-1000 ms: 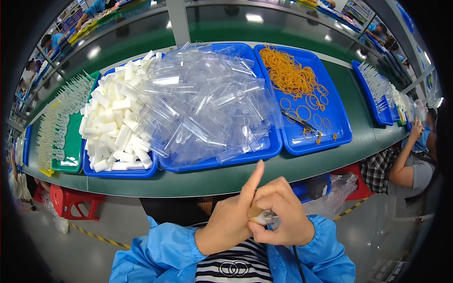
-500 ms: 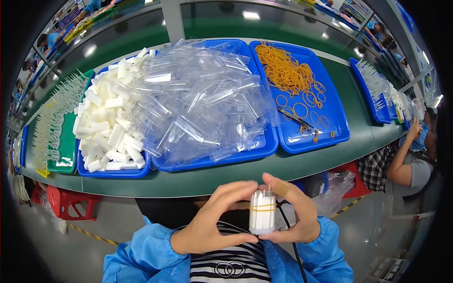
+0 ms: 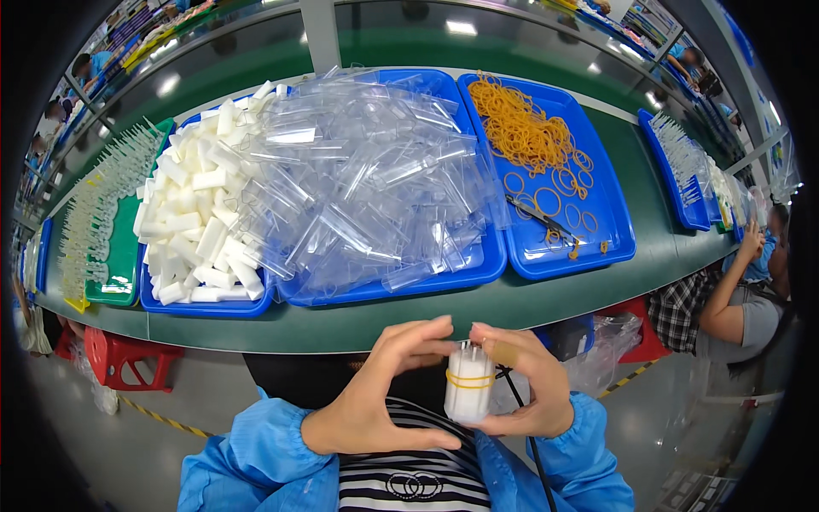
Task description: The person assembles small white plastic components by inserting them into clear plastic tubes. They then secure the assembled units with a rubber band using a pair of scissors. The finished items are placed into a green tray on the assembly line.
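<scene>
A bundle of white pieces with clear plastic around them [image 3: 468,395] is upright in front of my body, a yellow rubber band around its middle. Thin white tips stick out at its top. My right hand [image 3: 536,380] grips the bundle from the right, thumb at its base and fingers by its upper end. Just left of it is my left hand [image 3: 375,401], curved open with thumb and fingers wide apart and nothing held. Beyond my hands, on the green table [image 3: 358,331], a blue tray [image 3: 589,183] holds loose yellow rubber bands [image 3: 520,124] and dark scissors or tweezers [image 3: 542,218].
White foam-like blocks [image 3: 192,218] fill a blue tray at left, next to a heap of clear plastic sleeves [image 3: 367,183]. Farther left, a green tray [image 3: 115,293] holds thin spiky translucent pieces. A co-worker [image 3: 725,299] sits at the right; a red stool [image 3: 128,358] stands at lower left.
My left hand has come away from the bundle and opened wider. The bundle has shifted slightly left and tilted a little, still in my right hand.
</scene>
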`<state>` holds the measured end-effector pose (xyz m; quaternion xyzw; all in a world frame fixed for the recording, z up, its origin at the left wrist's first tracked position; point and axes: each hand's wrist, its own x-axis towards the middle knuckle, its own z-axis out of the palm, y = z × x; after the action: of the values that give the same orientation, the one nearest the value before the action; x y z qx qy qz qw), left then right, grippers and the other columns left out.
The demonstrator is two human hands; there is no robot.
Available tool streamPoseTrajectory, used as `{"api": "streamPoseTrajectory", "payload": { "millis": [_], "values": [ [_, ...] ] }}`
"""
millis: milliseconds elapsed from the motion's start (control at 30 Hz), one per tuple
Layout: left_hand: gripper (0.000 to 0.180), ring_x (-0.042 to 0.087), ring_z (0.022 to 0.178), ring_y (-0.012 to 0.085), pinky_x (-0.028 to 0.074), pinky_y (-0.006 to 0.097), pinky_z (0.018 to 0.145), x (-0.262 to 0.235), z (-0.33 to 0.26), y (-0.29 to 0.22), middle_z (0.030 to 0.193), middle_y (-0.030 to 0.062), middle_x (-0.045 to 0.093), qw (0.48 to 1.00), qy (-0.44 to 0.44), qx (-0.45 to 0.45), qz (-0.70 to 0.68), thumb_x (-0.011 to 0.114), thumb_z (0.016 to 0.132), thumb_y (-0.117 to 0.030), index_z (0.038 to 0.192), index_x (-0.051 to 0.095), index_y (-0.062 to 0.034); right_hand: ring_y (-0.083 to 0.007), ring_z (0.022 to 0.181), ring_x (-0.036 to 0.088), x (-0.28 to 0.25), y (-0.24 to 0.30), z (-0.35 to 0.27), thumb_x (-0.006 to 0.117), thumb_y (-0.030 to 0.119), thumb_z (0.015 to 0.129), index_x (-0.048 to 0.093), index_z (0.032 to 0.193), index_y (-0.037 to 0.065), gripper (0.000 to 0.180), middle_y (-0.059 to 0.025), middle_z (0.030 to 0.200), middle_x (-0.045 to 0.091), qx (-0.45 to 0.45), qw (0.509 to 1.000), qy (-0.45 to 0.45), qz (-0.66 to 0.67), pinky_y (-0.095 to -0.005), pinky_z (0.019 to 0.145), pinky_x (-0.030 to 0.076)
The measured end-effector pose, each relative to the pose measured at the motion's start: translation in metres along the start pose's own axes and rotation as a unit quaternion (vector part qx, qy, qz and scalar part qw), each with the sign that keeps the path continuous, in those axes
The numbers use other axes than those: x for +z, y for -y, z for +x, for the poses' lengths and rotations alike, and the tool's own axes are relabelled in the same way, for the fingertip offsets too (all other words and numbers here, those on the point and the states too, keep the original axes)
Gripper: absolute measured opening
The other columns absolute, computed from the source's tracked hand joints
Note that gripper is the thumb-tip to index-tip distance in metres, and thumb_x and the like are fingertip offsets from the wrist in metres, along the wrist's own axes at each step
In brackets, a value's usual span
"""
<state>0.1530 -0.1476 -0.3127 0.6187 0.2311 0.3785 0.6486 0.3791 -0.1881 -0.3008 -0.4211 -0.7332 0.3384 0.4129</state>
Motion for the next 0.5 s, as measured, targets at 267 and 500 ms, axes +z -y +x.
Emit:
{"api": "streamPoseTrajectory", "payload": {
  "millis": [267,500],
  "values": [
    [0.061,0.055,0.125,0.0252,0.043,0.042,0.108,0.001,-0.003,0.007,0.136,0.0154,0.053,0.922,-0.003,-0.262,-0.285,0.067,0.091,-0.004,0.144,0.036,0.0002,-0.0314,0.117,0.059,-0.022,0.009,0.014,0.090,0.015,0.063,0.061,0.125,0.001,0.070,-0.0170,0.136,0.058,0.014,0.993,-0.026,-0.112,-0.0399,0.097,0.048],
    [0.057,0.058,0.122,0.0247,0.047,0.038,0.103,0.008,0.004,0.003,0.135,0.0165,0.055,0.930,0.014,-0.259,-0.261,0.069,0.091,-0.004,0.140,0.040,0.0010,-0.0274,0.084,0.060,-0.086,-0.058,0.070,0.074,0.005,0.078,0.070,0.097,0.005,0.019,-0.0089,0.093,0.067,-0.001,0.890,-0.138,-0.435,-0.0375,0.075,0.045]
  ]
}}
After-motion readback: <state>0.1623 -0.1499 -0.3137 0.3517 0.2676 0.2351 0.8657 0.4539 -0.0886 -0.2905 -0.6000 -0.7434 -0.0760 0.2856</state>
